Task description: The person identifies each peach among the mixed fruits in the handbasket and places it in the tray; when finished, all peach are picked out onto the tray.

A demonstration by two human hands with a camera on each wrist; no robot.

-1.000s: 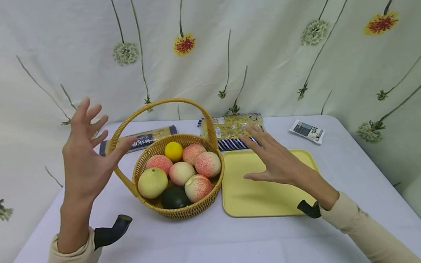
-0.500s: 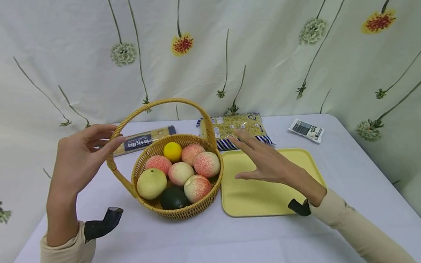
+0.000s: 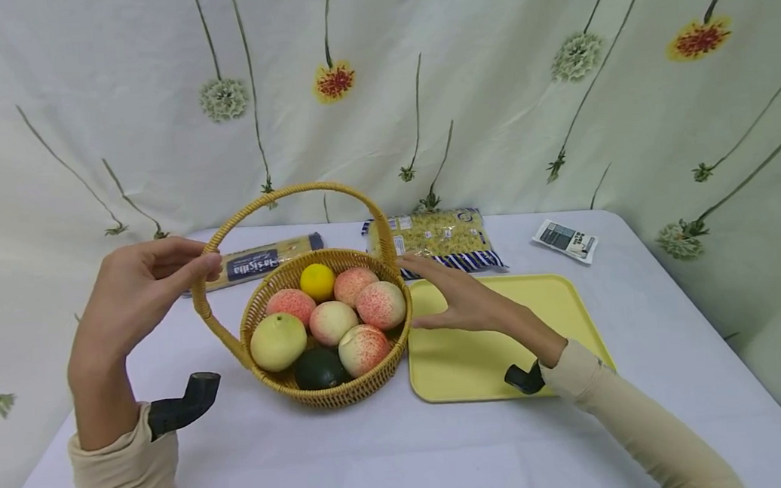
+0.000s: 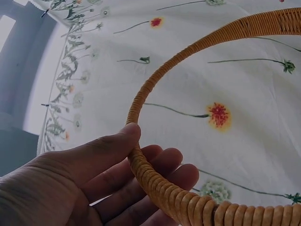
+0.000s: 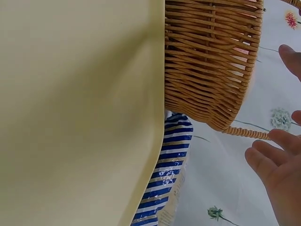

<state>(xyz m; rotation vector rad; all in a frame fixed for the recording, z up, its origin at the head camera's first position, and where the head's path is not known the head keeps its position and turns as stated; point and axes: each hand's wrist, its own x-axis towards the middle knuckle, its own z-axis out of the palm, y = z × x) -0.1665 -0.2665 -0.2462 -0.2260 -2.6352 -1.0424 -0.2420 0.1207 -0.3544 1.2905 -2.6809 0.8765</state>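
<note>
A wicker basket [image 3: 366, 385] with a tall arched handle [image 3: 315, 186] stands in the middle of the table. Several pink-and-cream peaches [image 3: 333, 323], a small yellow fruit [image 3: 317, 282], a pale green round fruit [image 3: 278, 342] and a dark green fruit [image 3: 320, 368] fill it. My left hand [image 3: 129, 300] pinches the handle's left side between thumb and fingers, as the left wrist view shows. At the basket's right side is my right hand [image 3: 465, 299], fingers extended toward the handle's base; in the right wrist view its fingertips reach the handle, though contact is unclear.
A yellow tray [image 3: 509, 379] lies right of the basket, partly under my right arm. Behind are a pasta bag with striped ends [image 3: 430, 233] and a blue-labelled pasta pack [image 3: 256, 262]. A small white packet [image 3: 566, 241] lies at the back right.
My left hand has lowered from beside the basket and taken hold of the handle. My right hand has moved left, from over the tray to the basket's right side.
</note>
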